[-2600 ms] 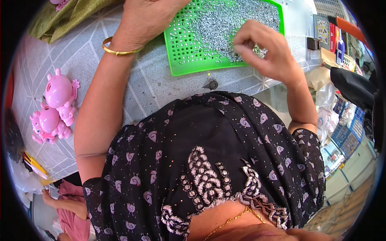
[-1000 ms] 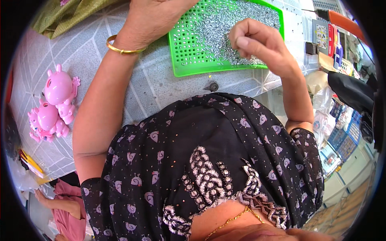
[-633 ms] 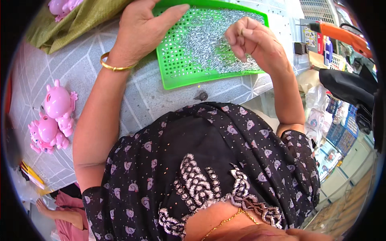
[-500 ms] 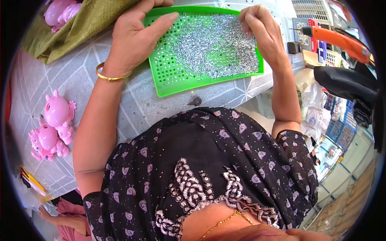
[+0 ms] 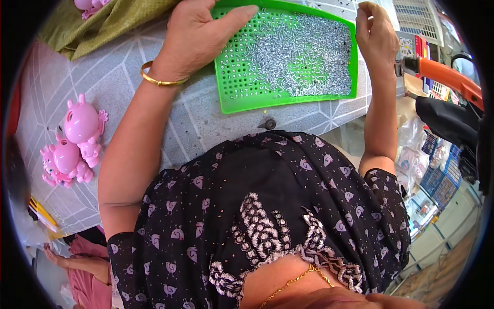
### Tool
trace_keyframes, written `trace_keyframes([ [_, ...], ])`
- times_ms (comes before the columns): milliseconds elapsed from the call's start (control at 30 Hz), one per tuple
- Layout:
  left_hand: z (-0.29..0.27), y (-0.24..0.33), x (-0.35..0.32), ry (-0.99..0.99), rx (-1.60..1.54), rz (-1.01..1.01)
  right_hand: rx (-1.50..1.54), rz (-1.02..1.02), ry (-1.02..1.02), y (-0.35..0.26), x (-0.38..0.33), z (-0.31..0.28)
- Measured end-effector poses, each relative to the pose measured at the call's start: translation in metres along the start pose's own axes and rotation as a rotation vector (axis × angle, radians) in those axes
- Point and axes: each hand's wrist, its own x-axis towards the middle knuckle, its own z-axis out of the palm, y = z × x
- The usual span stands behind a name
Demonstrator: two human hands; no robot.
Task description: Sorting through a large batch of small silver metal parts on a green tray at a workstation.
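A green perforated tray [image 5: 247,104] lies tilted at the far middle of the table. Many small silver screws [image 5: 303,56] are heaped over its middle and right, and its left part shows open holes with some screws among them. My left hand [image 5: 198,38] grips the tray's left rim, thumb laid over the inside, the other fingers partly out of view. Just beyond the right rim is my right hand [image 5: 378,38], fingers curled together. Whether anything small is between those fingers cannot be seen.
Pink plastic toy figures [image 5: 82,129] stand on the left of the patterned tablecloth [image 5: 134,67]. An olive woven sack [image 5: 108,26] is at far left. A small dark pointed part [image 5: 268,123] lies before the tray. An orange-and-black tool [image 5: 447,77] juts in at right. Another person's arm [image 5: 85,265] shows lower left.
My right hand has moved from over the screws to outside the tray's right rim. The screws on the right lie spread more evenly. My left hand stays on the tray; the whole view has shifted.
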Motion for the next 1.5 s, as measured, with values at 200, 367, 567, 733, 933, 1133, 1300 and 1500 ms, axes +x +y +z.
trace_keyframes([
  [200,0.0,-0.001,-0.001,0.025,0.069,0.065,0.967,-0.246,-0.171,-0.097,-0.004,-0.032],
  [367,0.001,-0.003,0.0,0.008,0.029,0.059,0.862,-0.396,-0.222,-0.112,0.003,-0.041],
  [567,0.0,-0.006,0.0,0.014,0.045,0.101,0.992,-0.434,-0.473,-0.095,-0.011,-0.05],
  [733,0.0,-0.007,-0.001,0.003,0.019,0.053,0.953,-0.372,-0.587,-0.076,-0.016,-0.058],
  [933,0.001,-0.006,-0.001,0.011,0.01,0.064,0.888,-0.298,-0.566,-0.064,-0.021,-0.059],
  [1133,-0.001,-0.006,0.0,-0.002,0.035,0.081,0.979,-0.161,-0.574,-0.077,-0.016,-0.057],
  [1300,0.0,-0.005,0.001,0.0,0.011,0.07,0.94,-0.12,-0.409,-0.078,-0.014,-0.046],
  [1500,0.0,-0.005,0.0,-0.003,-0.042,0.024,0.911,-0.105,-0.311,-0.085,-0.011,-0.038],
])
